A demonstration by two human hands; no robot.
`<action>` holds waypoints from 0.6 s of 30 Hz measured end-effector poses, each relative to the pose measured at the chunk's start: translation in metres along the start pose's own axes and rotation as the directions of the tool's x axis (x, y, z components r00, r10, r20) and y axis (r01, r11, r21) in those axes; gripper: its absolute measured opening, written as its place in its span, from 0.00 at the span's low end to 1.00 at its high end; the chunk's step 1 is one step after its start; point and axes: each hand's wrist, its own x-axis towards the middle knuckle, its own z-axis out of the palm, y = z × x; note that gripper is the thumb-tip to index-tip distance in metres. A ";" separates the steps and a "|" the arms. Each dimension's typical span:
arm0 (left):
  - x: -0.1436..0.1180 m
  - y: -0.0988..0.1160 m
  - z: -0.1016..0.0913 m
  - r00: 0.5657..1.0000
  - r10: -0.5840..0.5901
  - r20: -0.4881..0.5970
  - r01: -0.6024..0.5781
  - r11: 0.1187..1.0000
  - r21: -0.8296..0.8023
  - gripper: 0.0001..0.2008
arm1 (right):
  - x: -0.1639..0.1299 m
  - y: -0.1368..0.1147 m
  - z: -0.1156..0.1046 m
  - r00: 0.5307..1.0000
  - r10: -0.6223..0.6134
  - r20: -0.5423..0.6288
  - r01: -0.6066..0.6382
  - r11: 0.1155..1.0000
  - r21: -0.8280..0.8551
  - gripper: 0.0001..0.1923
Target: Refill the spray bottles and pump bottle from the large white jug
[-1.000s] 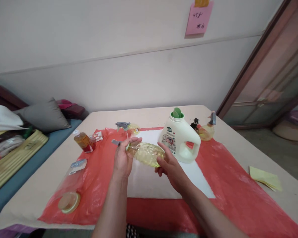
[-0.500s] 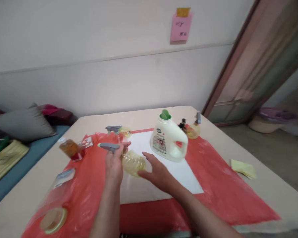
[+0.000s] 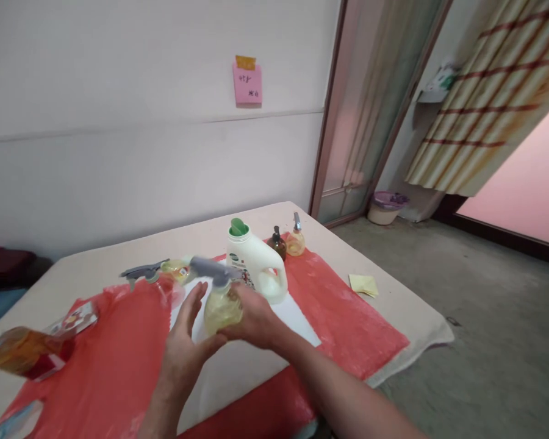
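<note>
A clear spray bottle [image 3: 220, 310] with yellowish liquid and a grey trigger head is held upright above the white sheet [image 3: 247, 366]. My right hand [image 3: 252, 316] is closed around the bottle's right side. Beside its left side is my left hand [image 3: 185, 347], open, with fingers and thumb spread; whether the thumb touches the bottle I cannot tell. Just behind the bottle stands a pale detergent jug [image 3: 256, 259] with a green cap, its label partly hidden by my right hand and the spray head.
Red plastic [image 3: 114, 347] spreads under the white sheet. A brown pump bottle [image 3: 277, 244] and another spray bottle [image 3: 296, 242] stand behind the jug. More sprayers [image 3: 144, 270] lie back left. An amber-liquid bottle [image 3: 25, 352] is at left, yellow notes [image 3: 363, 285] at right.
The spray bottle has gone from lying tilted in my left hand to upright in my right hand. My left hand has let go. The view has turned right.
</note>
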 end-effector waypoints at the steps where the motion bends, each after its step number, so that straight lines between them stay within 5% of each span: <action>1: 0.000 -0.002 -0.001 1.000 0.030 -0.005 -0.030 0.999 -0.037 0.49 | 0.003 -0.002 -0.016 0.999 0.040 -0.015 -0.039 0.995 0.097 0.31; 3: 0.001 -0.003 -0.003 0.998 0.060 -0.027 -0.062 0.995 -0.072 0.44 | 0.005 -0.003 -0.049 0.997 0.029 -0.066 -0.009 0.959 0.285 0.31; 5: 0.003 -0.004 -0.005 0.998 0.048 -0.043 -0.050 0.997 -0.059 0.38 | 0.005 0.002 -0.081 0.972 -0.003 -0.234 0.094 0.921 0.379 0.32; 8: 0.007 -0.007 -0.008 0.999 -0.026 -0.038 0.026 1.000 -0.011 0.36 | 0.002 0.024 -0.119 0.824 0.002 -0.567 0.181 0.947 0.265 0.34; 10: 0.010 -0.009 -0.008 0.997 -0.069 -0.040 0.070 0.997 0.022 0.36 | 0.003 0.048 -0.135 0.699 0.044 -0.713 0.100 0.982 0.159 0.35; 12: 0.011 -0.011 -0.006 0.996 -0.086 -0.036 0.088 0.994 0.058 0.36 | 0.007 0.075 -0.143 0.628 0.097 -0.772 -0.010 0.993 0.117 0.37; 15: 0.010 -0.012 -0.003 0.996 -0.085 -0.015 0.086 0.990 0.108 0.33 | 0.017 0.116 -0.139 0.622 0.127 -0.773 -0.111 0.991 0.073 0.37; 18: 0.009 -0.015 -0.002 0.996 -0.094 -0.003 0.094 0.987 0.133 0.34 | 0.030 0.148 -0.125 0.639 0.106 -0.762 -0.178 0.984 -0.013 0.27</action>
